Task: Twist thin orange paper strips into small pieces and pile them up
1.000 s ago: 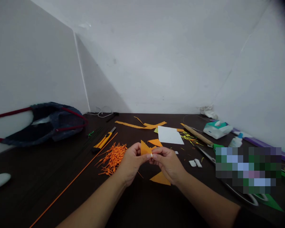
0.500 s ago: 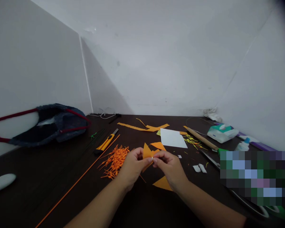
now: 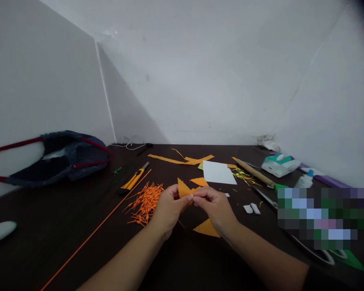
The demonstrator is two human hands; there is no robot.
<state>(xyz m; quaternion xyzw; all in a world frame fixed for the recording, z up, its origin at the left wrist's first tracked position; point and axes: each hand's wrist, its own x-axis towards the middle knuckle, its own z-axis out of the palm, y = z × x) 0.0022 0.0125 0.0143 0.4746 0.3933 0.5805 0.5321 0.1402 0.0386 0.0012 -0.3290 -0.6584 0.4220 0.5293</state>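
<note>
Over the near middle of the dark table, my left hand (image 3: 170,208) pinches a pointed piece of orange paper (image 3: 184,189) between thumb and fingers. The fingertips of my right hand (image 3: 216,206) meet the left thumb and are closed on the same piece's lower part. A tiny white spot shows between the fingertips; what it is I cannot tell. Beneath my right hand lies an orange paper triangle (image 3: 206,228). Another orange paper piece (image 3: 199,182) rests just behind my hands. To the left of my left hand is a heap of orange thin-stemmed buds (image 3: 147,200).
At left lie a yellow utility knife (image 3: 135,180), a long orange stick (image 3: 94,231) and a dark bag (image 3: 75,155). Behind are a white sheet (image 3: 219,172) and orange paper strips (image 3: 170,160). At right are scissors (image 3: 315,251), a glue bottle (image 3: 305,179) and a tissue pack (image 3: 280,165).
The whole view has shifted slightly. My fingers have closed further over the white spot at the paper's base, which now shows less. Both hands still hold the orange paper.
</note>
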